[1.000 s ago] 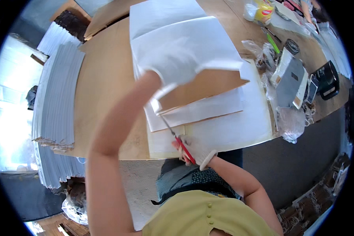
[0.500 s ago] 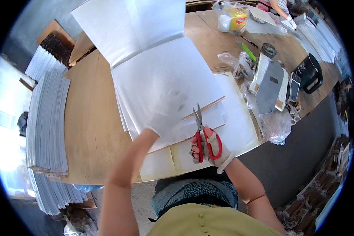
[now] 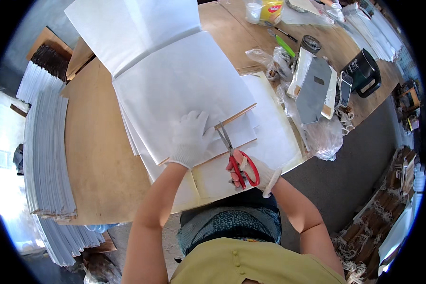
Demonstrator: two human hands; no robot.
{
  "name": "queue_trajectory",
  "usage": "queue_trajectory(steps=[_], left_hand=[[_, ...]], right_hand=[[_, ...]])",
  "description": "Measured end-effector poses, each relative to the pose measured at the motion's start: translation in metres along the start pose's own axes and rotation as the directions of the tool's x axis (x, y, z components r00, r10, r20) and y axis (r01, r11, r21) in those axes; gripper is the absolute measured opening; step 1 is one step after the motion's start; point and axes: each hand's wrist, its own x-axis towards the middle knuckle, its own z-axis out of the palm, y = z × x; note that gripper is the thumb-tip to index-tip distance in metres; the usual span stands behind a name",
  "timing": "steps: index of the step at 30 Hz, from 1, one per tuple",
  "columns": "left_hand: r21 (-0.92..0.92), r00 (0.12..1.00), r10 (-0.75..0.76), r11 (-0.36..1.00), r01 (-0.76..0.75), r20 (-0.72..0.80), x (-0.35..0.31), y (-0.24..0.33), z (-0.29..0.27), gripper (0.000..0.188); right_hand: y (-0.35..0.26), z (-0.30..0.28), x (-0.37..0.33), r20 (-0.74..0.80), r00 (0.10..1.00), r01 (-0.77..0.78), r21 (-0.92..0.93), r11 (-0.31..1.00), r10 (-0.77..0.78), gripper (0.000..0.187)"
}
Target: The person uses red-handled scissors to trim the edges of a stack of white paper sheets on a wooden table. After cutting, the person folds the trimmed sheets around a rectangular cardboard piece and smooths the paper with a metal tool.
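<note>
My left hand [image 3: 190, 135], in a white knitted glove, lies with fingers spread on a large white sheet [image 3: 175, 85]. A thin tan strip [image 3: 241, 111] runs along that sheet's near edge, by my fingertips. The sheet rests on several other sheets, and a white flap [image 3: 137, 28] is folded back at its far side. In my right hand [image 3: 267, 176], gloved with bare fingertips, is a pair of scissors [image 3: 231, 150] with red handles. Its blades point away from me, slightly apart, with their tips close to the tan strip.
Tall stacks of white panels [image 3: 47, 156] stand left of the wooden table [image 3: 94, 156]. On the right lie a grey plate [image 3: 312, 92], crumpled plastic bags [image 3: 329, 144], a phone [image 3: 345, 88], a jar [image 3: 310, 44], a green-handled tool [image 3: 285, 46] and a black mug [image 3: 363, 73]. Another person's gloved hand [image 3: 337, 10] shows far right.
My left hand, blurred before, now rests still on the sheet, nearer its front edge. The scissors have tilted left and their blades have closed somewhat. The whole view has shifted slightly.
</note>
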Motion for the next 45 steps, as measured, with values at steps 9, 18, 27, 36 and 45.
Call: queue_trajectory(steps=[9,18,27,36,45], left_hand=[[0.099,0.998,0.039,0.994,-0.044,0.047,0.001,0.004,-0.008,0.047],[0.069,0.996,-0.079,0.994,0.081,-0.028,0.006,0.009,-0.002,0.034],[0.034,0.999,0.049,0.998,-0.05,0.015,0.005,0.007,-0.01,0.026],[-0.331,0.926,0.029,0.938,0.105,0.376,0.028,-0.039,-0.036,0.036],[-0.339,0.809,0.001,0.908,0.245,0.588,0.052,-0.055,-0.048,0.047]], right_hand=[[-0.011,-0.001,0.025,-0.008,0.996,0.09,0.231,0.969,-0.09,0.084],[-0.001,0.007,0.014,0.039,0.99,0.134,0.09,0.987,-0.138,0.074],[-0.021,-0.068,0.014,-0.218,0.965,0.125,-0.121,0.985,-0.149,0.061],[0.032,0.015,0.025,-0.06,0.997,0.063,0.205,0.977,-0.052,0.055],[0.037,0.116,0.053,0.141,0.971,-0.179,-0.12,0.977,0.195,0.053]])
